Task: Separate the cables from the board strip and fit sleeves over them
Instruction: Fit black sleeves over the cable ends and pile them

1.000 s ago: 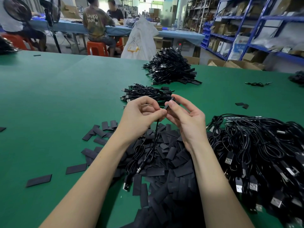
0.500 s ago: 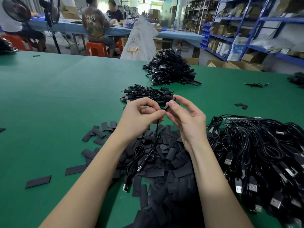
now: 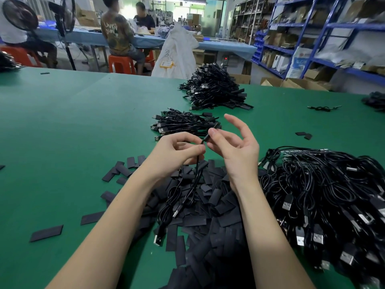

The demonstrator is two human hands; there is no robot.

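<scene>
Because the flat black sleeve pieces (image 3: 210,197) lie in a heap on the green table (image 3: 62,132) just under the hands, and the unsleeved black cables (image 3: 325,188) are piled at the right, each part is near to reach. The left hand (image 3: 175,152) is curled and pinches the thin black cable (image 3: 196,170) between thumb and fingertips. The right hand (image 3: 235,149) pinches a small black sleeve (image 3: 206,138) at the cable's upper end, with its other fingers spread open. Finished bundles (image 3: 183,124) rest farther away.

Green table (image 3: 62,126); white sack (image 3: 177,53) behind; orange stools (image 3: 120,63); standing fan (image 3: 64,15); blue shelving (image 3: 325,38) right.
</scene>
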